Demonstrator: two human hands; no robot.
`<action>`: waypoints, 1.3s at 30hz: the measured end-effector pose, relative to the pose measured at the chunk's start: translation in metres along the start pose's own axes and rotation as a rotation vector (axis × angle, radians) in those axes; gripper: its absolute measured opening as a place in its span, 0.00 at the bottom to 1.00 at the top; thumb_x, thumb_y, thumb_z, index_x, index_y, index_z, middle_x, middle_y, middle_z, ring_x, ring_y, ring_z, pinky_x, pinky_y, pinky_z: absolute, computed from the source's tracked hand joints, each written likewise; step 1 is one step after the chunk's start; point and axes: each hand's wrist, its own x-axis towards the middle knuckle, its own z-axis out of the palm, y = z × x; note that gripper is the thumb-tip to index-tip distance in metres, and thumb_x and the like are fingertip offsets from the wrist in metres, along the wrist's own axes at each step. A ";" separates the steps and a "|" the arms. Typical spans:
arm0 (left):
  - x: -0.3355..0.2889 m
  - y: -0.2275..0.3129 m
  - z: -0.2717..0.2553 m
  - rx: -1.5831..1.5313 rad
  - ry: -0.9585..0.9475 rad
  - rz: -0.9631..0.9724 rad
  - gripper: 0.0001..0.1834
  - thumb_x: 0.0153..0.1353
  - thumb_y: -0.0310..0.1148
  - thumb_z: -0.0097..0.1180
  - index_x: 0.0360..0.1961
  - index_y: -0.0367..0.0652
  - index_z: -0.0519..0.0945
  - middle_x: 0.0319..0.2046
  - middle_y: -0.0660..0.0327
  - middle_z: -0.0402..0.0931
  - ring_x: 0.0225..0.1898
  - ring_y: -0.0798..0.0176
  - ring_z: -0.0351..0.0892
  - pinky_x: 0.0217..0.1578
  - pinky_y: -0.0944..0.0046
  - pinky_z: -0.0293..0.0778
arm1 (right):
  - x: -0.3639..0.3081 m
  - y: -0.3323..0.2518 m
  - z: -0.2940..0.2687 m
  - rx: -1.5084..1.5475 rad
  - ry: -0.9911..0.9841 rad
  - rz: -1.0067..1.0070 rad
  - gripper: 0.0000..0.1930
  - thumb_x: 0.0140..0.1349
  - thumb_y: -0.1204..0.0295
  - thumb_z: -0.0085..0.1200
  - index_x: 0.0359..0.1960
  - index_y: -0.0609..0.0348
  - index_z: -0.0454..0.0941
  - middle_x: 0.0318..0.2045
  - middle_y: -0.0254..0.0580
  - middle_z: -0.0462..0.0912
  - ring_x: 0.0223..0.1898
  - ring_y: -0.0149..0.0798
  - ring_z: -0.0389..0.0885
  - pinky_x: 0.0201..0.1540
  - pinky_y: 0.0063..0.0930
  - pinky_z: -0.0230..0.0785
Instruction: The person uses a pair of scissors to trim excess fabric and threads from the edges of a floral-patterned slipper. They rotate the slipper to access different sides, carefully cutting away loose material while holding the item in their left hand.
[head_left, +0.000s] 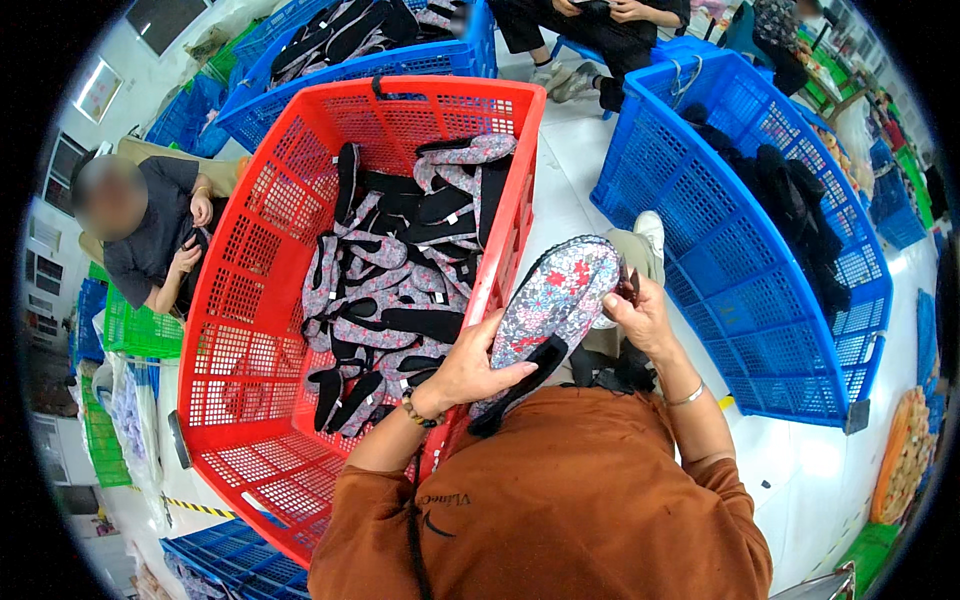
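In front of my chest I hold a grey floral fabric shoe (560,285) with red and blue flowers and black edging, tilted with its rounded end up and to the right. My left hand (475,362) grips its lower left part, the thumb lying near a black strip on it. At the upper right edge my right hand (645,315) is closed on the rim, thumb in front; its other fingers are partly hidden. To the left, a red plastic crate (235,365) holds a heap of similar floral and black shoes (375,265).
A tall blue crate (700,240) with black items (790,200) stands on the right. Another blue crate (350,75) with more shoes is behind the red one. A seated person (150,220) works at left; another seated person (600,30) is ahead.
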 end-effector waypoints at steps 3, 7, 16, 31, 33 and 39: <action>0.008 0.008 -0.003 0.244 0.041 0.090 0.27 0.45 0.30 0.63 0.48 0.33 0.71 0.37 0.49 0.76 0.40 0.55 0.78 0.42 0.63 0.72 | 0.002 -0.027 -0.015 -0.312 0.020 -0.110 0.11 0.53 0.76 0.54 0.40 0.63 0.76 0.24 0.25 0.70 0.23 0.18 0.61 0.24 0.14 0.53; 0.013 0.026 -0.001 0.385 0.035 0.127 0.27 0.44 0.29 0.61 0.48 0.33 0.71 0.38 0.46 0.75 0.41 0.47 0.77 0.42 0.60 0.72 | 0.007 -0.074 -0.033 -0.461 0.049 -0.235 0.17 0.48 0.76 0.60 0.42 0.63 0.75 0.32 0.34 0.76 0.20 0.21 0.65 0.21 0.16 0.54; 0.016 0.063 0.029 0.666 0.008 0.246 0.24 0.43 0.25 0.59 0.46 0.34 0.72 0.38 0.47 0.76 0.40 0.45 0.77 0.41 0.58 0.72 | 0.007 -0.124 -0.031 -0.893 -0.200 -0.495 0.10 0.40 0.81 0.59 0.27 0.64 0.74 0.27 0.42 0.78 0.29 0.45 0.77 0.30 0.29 0.69; 0.016 0.080 0.036 0.949 0.084 0.337 0.27 0.42 0.25 0.56 0.49 0.37 0.70 0.38 0.50 0.75 0.37 0.47 0.76 0.34 0.56 0.73 | -0.037 -0.096 -0.050 -0.486 0.262 -0.350 0.09 0.60 0.70 0.45 0.27 0.63 0.73 0.24 0.34 0.72 0.21 0.24 0.62 0.23 0.19 0.56; 0.017 0.078 0.033 0.987 0.112 0.310 0.29 0.41 0.24 0.57 0.50 0.36 0.69 0.38 0.50 0.74 0.36 0.47 0.76 0.33 0.56 0.73 | -0.043 -0.098 -0.043 -0.790 0.242 -0.392 0.10 0.56 0.67 0.48 0.27 0.64 0.73 0.20 0.43 0.68 0.20 0.38 0.67 0.25 0.28 0.60; 0.027 0.063 0.028 1.061 0.206 0.248 0.31 0.39 0.23 0.57 0.50 0.36 0.68 0.36 0.50 0.73 0.34 0.47 0.76 0.31 0.56 0.73 | -0.029 -0.076 -0.017 -0.943 0.253 -0.382 0.18 0.53 0.55 0.57 0.22 0.59 0.73 0.19 0.41 0.73 0.19 0.43 0.74 0.22 0.33 0.65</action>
